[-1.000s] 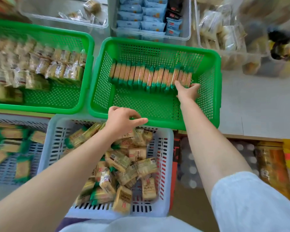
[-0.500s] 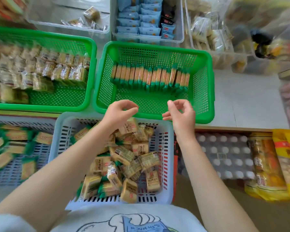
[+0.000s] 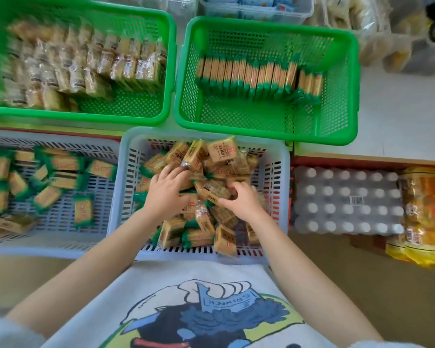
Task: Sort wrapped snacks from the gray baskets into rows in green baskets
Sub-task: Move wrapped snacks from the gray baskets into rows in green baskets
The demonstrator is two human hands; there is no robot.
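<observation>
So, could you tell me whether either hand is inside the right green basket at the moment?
No, the left hand and right hand are both down in the gray basket, among its wrapped snacks.

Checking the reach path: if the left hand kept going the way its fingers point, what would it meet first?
The left hand points up-right into the gray basket; it likely meets the raised wrapped snack first, though depth is unclear.

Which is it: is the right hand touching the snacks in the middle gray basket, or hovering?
Touching. The head view shows the right hand with fingers curled onto the snacks.
</observation>
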